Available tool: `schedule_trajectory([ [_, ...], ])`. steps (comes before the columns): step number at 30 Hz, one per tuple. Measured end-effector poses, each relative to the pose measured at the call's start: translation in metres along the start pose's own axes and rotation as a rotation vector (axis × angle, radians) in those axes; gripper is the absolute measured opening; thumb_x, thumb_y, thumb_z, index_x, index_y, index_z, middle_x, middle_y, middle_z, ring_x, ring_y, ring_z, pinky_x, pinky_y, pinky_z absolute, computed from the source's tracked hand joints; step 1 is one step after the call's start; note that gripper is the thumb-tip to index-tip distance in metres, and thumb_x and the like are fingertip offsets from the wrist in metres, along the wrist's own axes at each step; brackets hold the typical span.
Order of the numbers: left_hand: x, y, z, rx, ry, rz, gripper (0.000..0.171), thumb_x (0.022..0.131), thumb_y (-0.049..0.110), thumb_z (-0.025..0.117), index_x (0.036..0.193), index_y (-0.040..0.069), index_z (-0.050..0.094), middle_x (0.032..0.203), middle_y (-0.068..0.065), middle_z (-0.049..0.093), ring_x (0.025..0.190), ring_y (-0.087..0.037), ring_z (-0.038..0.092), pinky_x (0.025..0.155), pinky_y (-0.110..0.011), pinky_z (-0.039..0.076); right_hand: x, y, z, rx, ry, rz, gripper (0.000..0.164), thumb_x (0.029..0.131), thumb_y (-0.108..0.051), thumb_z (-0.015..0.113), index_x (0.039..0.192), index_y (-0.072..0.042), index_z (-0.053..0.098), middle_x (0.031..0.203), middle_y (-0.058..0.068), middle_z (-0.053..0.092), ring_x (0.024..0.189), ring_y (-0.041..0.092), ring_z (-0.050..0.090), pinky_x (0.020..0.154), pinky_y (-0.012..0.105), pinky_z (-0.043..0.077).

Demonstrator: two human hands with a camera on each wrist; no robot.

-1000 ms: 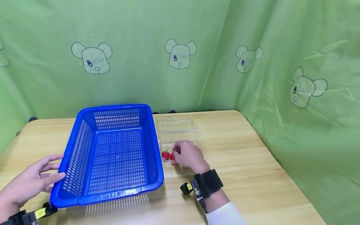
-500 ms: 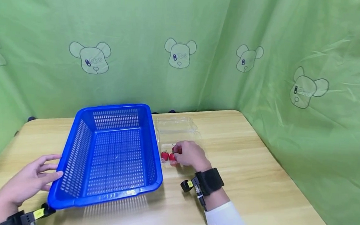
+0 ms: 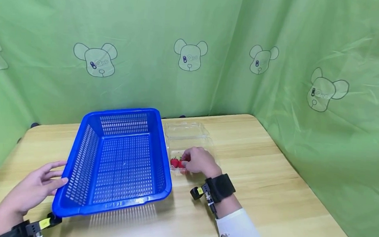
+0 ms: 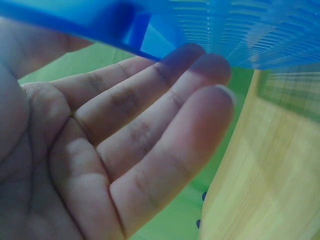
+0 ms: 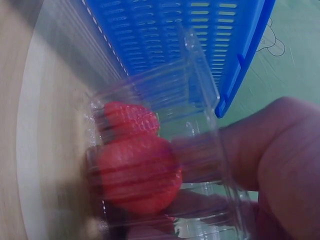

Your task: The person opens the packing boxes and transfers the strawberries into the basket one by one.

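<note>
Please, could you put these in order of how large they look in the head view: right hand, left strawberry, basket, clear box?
Largest to smallest:
1. basket
2. clear box, partly hidden, its edges faint
3. right hand
4. left strawberry

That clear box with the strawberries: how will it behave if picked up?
The clear box probably flexes when squeezed, as its walls look like thin plastic. Likely light too, since only a few strawberries show inside. What looks like its lid lies open on the far side, so may swing.
</note>
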State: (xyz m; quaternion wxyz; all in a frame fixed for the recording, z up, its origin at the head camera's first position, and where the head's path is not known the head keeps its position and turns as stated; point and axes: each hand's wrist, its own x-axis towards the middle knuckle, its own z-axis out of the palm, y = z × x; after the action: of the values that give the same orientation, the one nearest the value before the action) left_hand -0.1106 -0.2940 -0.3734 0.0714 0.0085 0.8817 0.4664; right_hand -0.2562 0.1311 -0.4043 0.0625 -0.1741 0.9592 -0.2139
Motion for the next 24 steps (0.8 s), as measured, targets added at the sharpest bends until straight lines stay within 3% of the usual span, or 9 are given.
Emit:
schedule_trajectory([
  [5, 0.0006, 0.0010, 0.0008, -0.003, 0.000, -0.007, 0.057, 0.100, 0.016, 0.049, 0.143, -0.010, 0.021, 0.129, -0.042, 0.045, 0.101, -0.029, 0.062, 0.074, -0.034, 0.058, 0.0005, -0.0003, 0.0001, 0.020, -0.025, 0.009, 0.011, 0.082, -0.030, 0.073, 0.079, -0.020, 0.068, 0.060, -0.008, 0.064, 0.050, 0.012, 0.057, 0.054, 0.032, 0.044],
  [16, 0.0000, -0.0015, -0.0003, 0.011, 0.009, -0.001, 0.058, 0.100, 0.017, 0.050, 0.142, -0.010, 0.022, 0.127, -0.042, 0.047, 0.101, -0.031, 0.062, 0.073, -0.035, 0.058, 0.0000, -0.0017, 0.0016, 0.083, -0.039, 0.013, 0.004, 0.083, -0.018, 0.071, 0.085, -0.016, 0.067, 0.064, -0.005, 0.064, 0.052, 0.013, 0.059, 0.055, 0.032, 0.048],
  [20, 0.0001, -0.0009, 0.0006, 0.007, 0.013, -0.018, 0.057, 0.100, 0.018, 0.050, 0.143, -0.008, 0.022, 0.128, -0.040, 0.048, 0.100, -0.030, 0.063, 0.073, -0.034, 0.058, -0.0017, -0.0014, 0.0003, 0.089, -0.007, 0.012, 0.004, 0.082, -0.018, 0.071, 0.083, -0.016, 0.067, 0.068, -0.005, 0.065, 0.055, 0.013, 0.058, 0.055, 0.032, 0.048],
  [24, -0.0002, 0.0015, 0.0014, 0.009, 0.012, -0.027, 0.058, 0.100, 0.021, 0.049, 0.143, -0.008, 0.022, 0.128, -0.041, 0.048, 0.104, -0.037, 0.061, 0.074, -0.037, 0.058, -0.0025, -0.0013, -0.0020, 0.075, 0.033, 0.010, 0.006, 0.083, -0.021, 0.070, 0.083, -0.016, 0.067, 0.074, -0.004, 0.065, 0.057, 0.012, 0.057, 0.056, 0.031, 0.048],
])
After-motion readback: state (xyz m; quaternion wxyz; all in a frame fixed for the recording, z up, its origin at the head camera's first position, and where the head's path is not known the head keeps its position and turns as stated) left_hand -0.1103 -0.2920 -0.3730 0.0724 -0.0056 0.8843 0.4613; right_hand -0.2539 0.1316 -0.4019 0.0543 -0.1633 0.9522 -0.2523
